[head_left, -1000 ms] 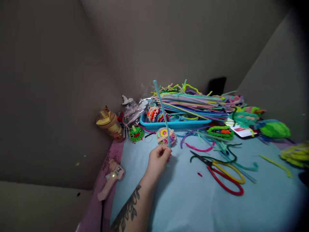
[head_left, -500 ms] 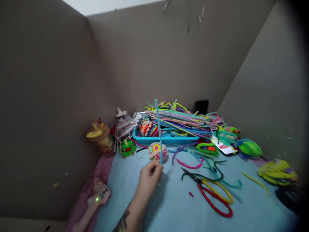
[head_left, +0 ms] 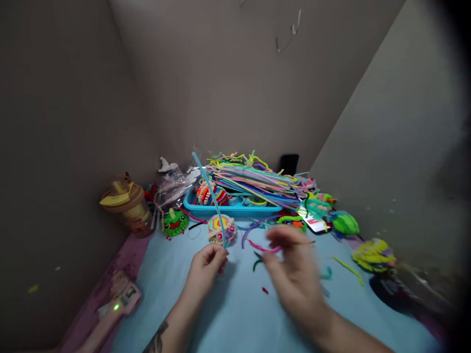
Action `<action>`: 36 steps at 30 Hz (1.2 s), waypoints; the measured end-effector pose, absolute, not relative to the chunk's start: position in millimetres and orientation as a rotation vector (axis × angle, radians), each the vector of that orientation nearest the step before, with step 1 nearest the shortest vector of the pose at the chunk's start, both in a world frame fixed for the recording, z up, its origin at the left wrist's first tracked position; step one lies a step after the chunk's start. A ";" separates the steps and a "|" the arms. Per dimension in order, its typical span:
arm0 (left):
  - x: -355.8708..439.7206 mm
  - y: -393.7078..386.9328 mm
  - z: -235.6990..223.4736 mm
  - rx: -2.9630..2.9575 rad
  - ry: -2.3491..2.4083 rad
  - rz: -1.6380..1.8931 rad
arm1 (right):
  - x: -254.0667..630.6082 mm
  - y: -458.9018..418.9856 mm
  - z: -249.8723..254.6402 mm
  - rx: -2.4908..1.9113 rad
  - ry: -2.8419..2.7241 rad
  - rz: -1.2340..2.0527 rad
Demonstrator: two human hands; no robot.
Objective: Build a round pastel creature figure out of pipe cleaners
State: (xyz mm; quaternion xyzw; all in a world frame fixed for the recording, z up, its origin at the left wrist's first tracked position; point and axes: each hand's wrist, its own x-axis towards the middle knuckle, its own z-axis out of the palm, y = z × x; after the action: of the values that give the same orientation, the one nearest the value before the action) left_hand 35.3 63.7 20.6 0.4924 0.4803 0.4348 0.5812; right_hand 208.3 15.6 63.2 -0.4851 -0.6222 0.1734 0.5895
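Note:
Between thumb and fingers, my left hand [head_left: 208, 269] pinches a light-blue pipe cleaner [head_left: 208, 185] near its lower end. The stem rises and leans to the left, and a short bit bends at the pinch. Just behind it lies a round pastel pipe-cleaner figure [head_left: 216, 226]. My right hand [head_left: 294, 277] hovers over the table to the right, smeared by motion, its thumb and fingers apart with nothing visible between them. It covers most of the scissors, whose dark tip [head_left: 258, 256] shows at its left. A pink pipe-cleaner piece [head_left: 263, 248] is partly behind its fingers.
A blue tray [head_left: 235, 212] at the back bears heaped pipe cleaners [head_left: 253, 179]. Left are a brown cup [head_left: 128, 203], a green figure [head_left: 174, 223] and a pink glue gun [head_left: 117, 301] with a lit green light. A phone [head_left: 312, 220] and yellow bundle [head_left: 373, 255] are right.
My right hand has come into view from the right, covering the scissors. My left hand still holds the pipe cleaner, which now tilts further left. The view has shifted.

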 end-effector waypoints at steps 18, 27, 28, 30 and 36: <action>44.9 51.6 30.6 0.942 0.934 0.547 | 197.3 45.6 1.5 -0.901 -0.872 1.693; 46.2 50.5 24.1 1.076 0.926 0.604 | 192.2 41.8 0.9 -1.003 -0.889 1.563; 46.7 50.1 24.2 1.081 0.921 0.599 | 192.7 42.1 -0.1 -1.004 -0.899 1.549; 47.7 49.4 25.3 1.075 0.935 0.589 | 194.6 42.7 -1.4 -1.009 -0.918 1.519; 49.2 47.7 28.3 0.990 0.910 0.565 | 196.3 39.3 2.1 -0.963 -0.975 1.538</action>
State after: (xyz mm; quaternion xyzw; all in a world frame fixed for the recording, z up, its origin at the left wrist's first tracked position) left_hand 49.2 47.7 28.3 0.4522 0.4155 0.2581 0.7458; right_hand 196.3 39.3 2.1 -0.4008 -0.4059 0.6400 0.5148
